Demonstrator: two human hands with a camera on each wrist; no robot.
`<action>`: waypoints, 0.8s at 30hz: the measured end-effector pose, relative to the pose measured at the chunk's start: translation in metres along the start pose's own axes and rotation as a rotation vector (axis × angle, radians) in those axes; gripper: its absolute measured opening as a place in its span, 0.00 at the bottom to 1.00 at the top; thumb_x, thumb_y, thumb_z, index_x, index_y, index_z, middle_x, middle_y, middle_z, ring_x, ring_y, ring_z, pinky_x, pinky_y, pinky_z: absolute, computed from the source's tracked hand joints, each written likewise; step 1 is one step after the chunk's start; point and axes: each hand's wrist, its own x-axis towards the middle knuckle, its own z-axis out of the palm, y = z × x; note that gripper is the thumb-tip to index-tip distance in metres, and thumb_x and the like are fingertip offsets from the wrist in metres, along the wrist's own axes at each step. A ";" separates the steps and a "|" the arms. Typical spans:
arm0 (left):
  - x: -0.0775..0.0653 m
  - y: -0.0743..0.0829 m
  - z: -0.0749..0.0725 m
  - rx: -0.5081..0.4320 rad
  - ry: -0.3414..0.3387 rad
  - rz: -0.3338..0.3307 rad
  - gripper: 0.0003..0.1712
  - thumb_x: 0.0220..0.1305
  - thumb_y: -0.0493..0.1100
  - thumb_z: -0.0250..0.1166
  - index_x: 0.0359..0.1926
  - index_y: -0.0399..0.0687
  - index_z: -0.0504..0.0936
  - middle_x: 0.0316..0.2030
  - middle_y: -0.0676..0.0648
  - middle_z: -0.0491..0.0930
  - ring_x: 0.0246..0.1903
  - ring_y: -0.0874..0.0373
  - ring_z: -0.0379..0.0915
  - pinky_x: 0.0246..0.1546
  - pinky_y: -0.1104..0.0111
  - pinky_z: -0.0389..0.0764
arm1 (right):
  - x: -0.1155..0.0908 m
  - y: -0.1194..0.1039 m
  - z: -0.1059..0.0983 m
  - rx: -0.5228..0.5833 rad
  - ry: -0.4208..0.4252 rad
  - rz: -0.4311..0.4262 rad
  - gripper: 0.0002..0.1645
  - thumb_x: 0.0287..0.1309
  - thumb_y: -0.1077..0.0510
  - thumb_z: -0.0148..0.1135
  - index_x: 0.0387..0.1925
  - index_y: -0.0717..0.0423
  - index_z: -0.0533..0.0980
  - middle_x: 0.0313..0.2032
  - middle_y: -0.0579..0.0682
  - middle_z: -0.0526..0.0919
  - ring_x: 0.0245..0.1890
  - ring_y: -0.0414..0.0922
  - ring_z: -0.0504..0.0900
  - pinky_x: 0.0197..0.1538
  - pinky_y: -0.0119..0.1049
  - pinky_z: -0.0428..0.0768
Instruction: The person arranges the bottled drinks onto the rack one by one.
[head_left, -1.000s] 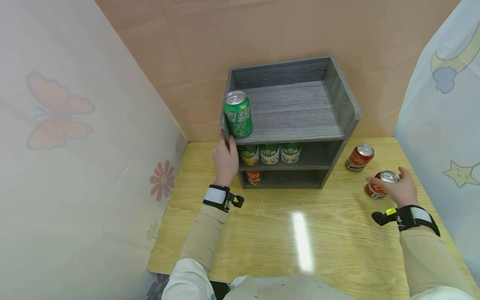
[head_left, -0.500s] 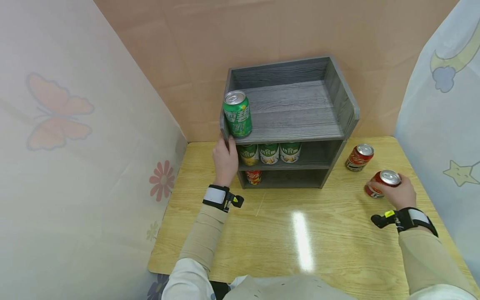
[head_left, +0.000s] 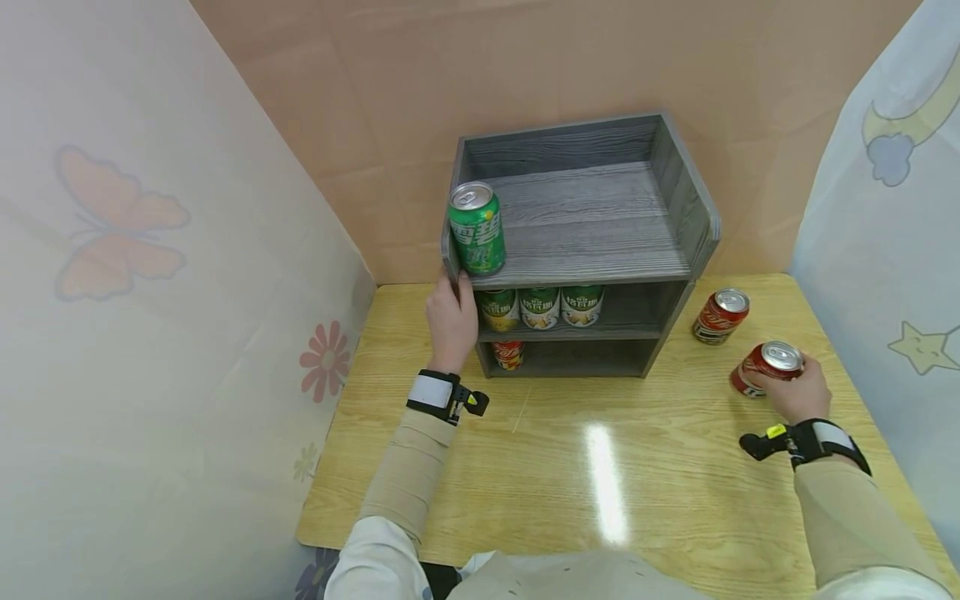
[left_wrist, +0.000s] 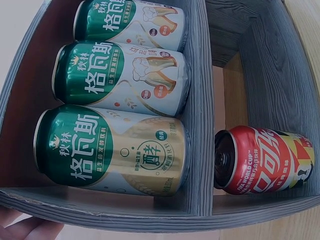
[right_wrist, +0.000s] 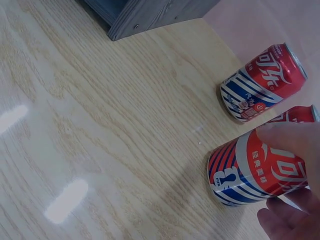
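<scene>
My right hand grips a red cola can on the right of the table, thumb on one side and fingers round the other in the right wrist view. The can stands on the wood with its lid up. A second red cola can stands just behind it, apart. My left hand holds the left side edge of a grey wooden shelf; in the left wrist view only a few fingertips show outside the side panel. Above that hand, a green soda can stands on the top level.
Green-and-white kvass cans line the left of the middle level. One red-and-yellow cola can stands at the left of the bottom level. Patterned white sheets flank the wooden table, and a tan backdrop hangs behind.
The right hand's fingers have closed round the nearer cola can, with the wrist shifting slightly left. The left hand, shelf and other cans stay where they were.
</scene>
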 end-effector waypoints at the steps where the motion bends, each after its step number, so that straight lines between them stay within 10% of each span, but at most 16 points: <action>1: 0.000 0.000 0.000 -0.001 0.000 -0.001 0.19 0.80 0.45 0.49 0.51 0.33 0.78 0.38 0.35 0.84 0.37 0.41 0.83 0.33 0.50 0.78 | 0.001 0.001 0.000 -0.007 0.001 0.005 0.59 0.67 0.45 0.62 0.75 0.75 0.39 0.71 0.80 0.51 0.68 0.77 0.56 0.62 0.69 0.63; 24: -0.001 0.001 0.000 -0.014 0.005 0.002 0.18 0.80 0.45 0.50 0.52 0.33 0.78 0.35 0.35 0.83 0.34 0.43 0.82 0.30 0.51 0.76 | -0.001 0.009 0.004 -0.025 0.032 -0.011 0.57 0.68 0.46 0.61 0.76 0.73 0.39 0.70 0.80 0.52 0.68 0.77 0.55 0.61 0.69 0.63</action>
